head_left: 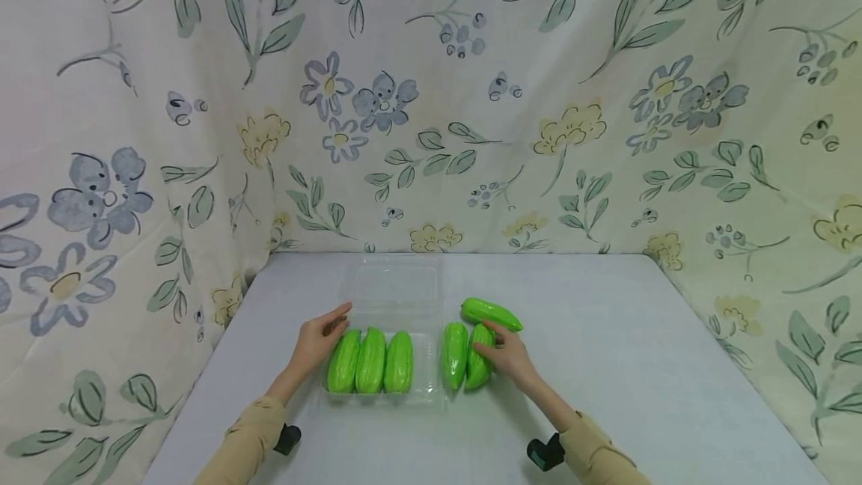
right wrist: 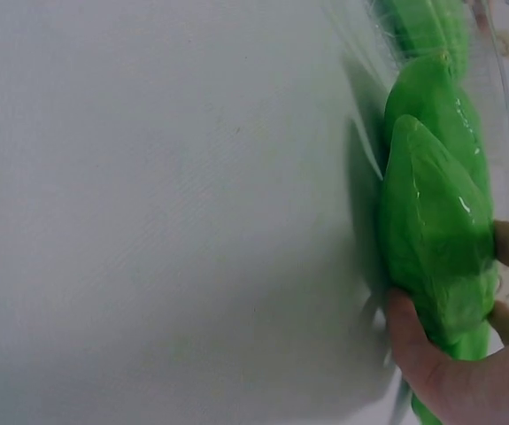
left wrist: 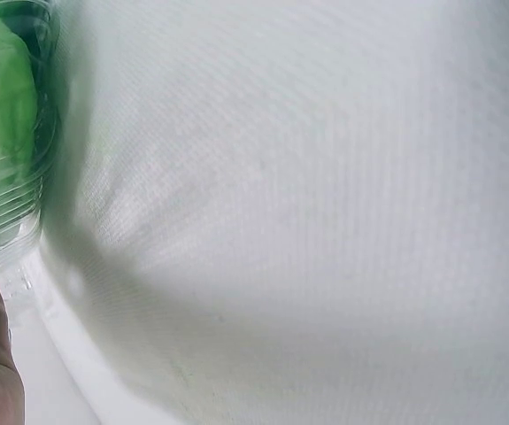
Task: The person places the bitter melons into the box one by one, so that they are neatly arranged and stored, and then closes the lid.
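Observation:
Three light-green ridged gourds [head_left: 371, 361] lie side by side in a clear plastic box [head_left: 426, 369], whose lid [head_left: 393, 287] lies folded back behind it. My left hand [head_left: 316, 339] is at the box's back left corner, its fingers extended; in the left wrist view a fingertip touches the rim. To the right of the box, my right hand [head_left: 508, 354] grips a gourd [right wrist: 435, 221] between thumb and fingers. Another gourd [head_left: 455, 354] lies just left of it, against the box's right side. One more gourd [head_left: 491, 313] lies slantwise behind these two.
A white-covered table [head_left: 606, 343] carries everything. Behind and at both sides hangs a cloth [head_left: 431, 111] with printed flowers and leaves. A bare strip of the box's floor shows right of the three gourds. Dark camera mounts [head_left: 545, 453] sit at both wrists.

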Motion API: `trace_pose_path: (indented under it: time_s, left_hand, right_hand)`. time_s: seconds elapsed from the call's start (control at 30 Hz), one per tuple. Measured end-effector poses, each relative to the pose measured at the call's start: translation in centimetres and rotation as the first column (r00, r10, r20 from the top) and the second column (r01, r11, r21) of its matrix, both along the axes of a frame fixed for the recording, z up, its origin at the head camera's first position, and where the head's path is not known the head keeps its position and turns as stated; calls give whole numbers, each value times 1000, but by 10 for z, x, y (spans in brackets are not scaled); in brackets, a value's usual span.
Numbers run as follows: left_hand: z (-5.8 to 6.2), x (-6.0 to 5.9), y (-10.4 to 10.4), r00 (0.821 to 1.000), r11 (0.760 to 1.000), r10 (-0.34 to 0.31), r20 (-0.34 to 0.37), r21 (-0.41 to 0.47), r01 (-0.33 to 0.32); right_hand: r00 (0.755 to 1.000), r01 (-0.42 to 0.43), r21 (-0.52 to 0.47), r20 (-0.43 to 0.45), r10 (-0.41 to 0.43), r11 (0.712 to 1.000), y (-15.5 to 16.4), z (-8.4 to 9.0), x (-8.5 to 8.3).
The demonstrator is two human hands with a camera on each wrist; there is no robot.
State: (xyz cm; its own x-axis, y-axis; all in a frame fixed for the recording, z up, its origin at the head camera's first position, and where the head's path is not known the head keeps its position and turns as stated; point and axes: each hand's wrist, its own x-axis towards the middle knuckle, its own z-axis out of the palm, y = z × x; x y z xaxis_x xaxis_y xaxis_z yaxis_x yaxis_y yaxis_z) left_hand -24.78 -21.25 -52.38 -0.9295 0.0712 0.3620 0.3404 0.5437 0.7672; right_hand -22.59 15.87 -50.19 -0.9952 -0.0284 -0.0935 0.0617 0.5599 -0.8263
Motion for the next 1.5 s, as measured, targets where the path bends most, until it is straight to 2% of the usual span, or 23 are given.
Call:
trace_pose_path:
  time_s: [0.7, 1.1, 1.5]
  left_hand:
    - [0, 0, 1, 1000, 1000, -12, -12, 5, 13]
    - [-4, -1, -1, 1000, 1000, 4, -3, 2, -4]
    - [-3, -2, 0, 1000, 1000, 16, 14, 0, -16]
  right_hand:
    - [1000, 4, -24, 14, -4, 1000, 2, 2, 0]
    - [996, 62, -126, 73, -53, 990, 4, -5, 1]
    - [996, 64, -184, 76, -51, 981, 6, -2, 5]
